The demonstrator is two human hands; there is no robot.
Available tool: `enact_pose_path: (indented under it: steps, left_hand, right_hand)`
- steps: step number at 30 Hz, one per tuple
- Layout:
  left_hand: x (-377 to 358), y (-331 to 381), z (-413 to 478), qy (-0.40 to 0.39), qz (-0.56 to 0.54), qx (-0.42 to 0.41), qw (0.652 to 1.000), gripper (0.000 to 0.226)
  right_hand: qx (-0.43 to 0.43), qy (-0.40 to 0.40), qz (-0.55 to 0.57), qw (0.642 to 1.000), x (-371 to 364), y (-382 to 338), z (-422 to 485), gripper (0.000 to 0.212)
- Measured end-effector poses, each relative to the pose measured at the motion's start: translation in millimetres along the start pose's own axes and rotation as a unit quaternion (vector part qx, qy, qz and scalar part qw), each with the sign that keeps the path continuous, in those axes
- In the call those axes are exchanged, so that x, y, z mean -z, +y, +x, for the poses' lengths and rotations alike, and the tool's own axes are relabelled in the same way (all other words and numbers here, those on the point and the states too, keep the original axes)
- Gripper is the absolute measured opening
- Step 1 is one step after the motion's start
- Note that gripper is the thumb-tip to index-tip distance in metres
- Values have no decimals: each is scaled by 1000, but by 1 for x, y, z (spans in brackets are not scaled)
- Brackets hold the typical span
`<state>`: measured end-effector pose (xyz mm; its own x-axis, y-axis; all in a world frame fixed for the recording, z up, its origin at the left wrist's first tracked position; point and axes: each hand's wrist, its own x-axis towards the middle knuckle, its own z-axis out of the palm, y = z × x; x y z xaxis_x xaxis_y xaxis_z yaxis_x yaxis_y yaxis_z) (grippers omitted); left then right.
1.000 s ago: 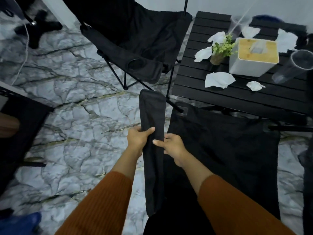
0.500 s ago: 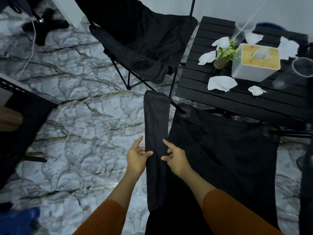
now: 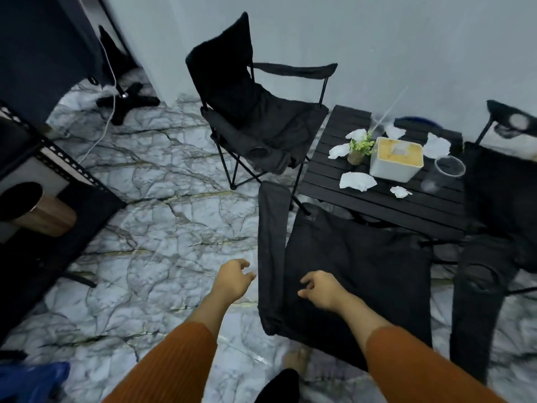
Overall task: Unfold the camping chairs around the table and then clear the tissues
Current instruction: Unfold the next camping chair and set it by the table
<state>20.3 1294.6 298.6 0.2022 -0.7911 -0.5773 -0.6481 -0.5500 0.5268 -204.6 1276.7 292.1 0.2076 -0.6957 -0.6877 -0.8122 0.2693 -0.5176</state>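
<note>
Near camping chair spread open at the table edge, its armrest between both grips. Left grip just left of armrest, right grip over seat. Both loosely curled, holding nothing, forearms extended. Tissues on table.

We saw dim, bluish, even light; the floor gleamed faintly; the left hand and right hand were motion-blurred; edges bent, softest at right.
</note>
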Motion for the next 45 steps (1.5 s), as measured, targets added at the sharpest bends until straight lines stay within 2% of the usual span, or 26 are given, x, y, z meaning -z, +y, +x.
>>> enact_pose_path:
  steps: [5, 10, 14, 18, 31, 38, 45]
  left_hand:
    - [51, 10, -50, 43, 87, -33, 995, 43]
    - [111, 16, -75, 62, 147, -69, 985, 44]
    - [157, 9, -83, 67, 219, -107, 968, 54]
    - [205, -11, -78, 44, 312, -97, 944, 63]
    - [372, -42, -4, 67, 300, -119, 944, 62]
    - [434, -34, 73, 65, 281, -121, 950, 60]
    - [511, 14, 170, 71, 265, -120, 954, 59]
  right_hand:
    - [30, 80, -25, 996, 18, -45, -58, 42]
    - [70, 119, -101, 985, 32, -112, -88, 51]
    - [110, 154, -146, 971, 27, -171, -100, 62]
    - [121, 173, -180, 961, 17, -219, -102, 58]
    - [95, 220, -155, 958, 6, -355, -45, 58]
    - [98, 243, -146, 954, 37, -418, 23, 58]
    - [106, 238, -133, 956, 96, -495, 115, 58]
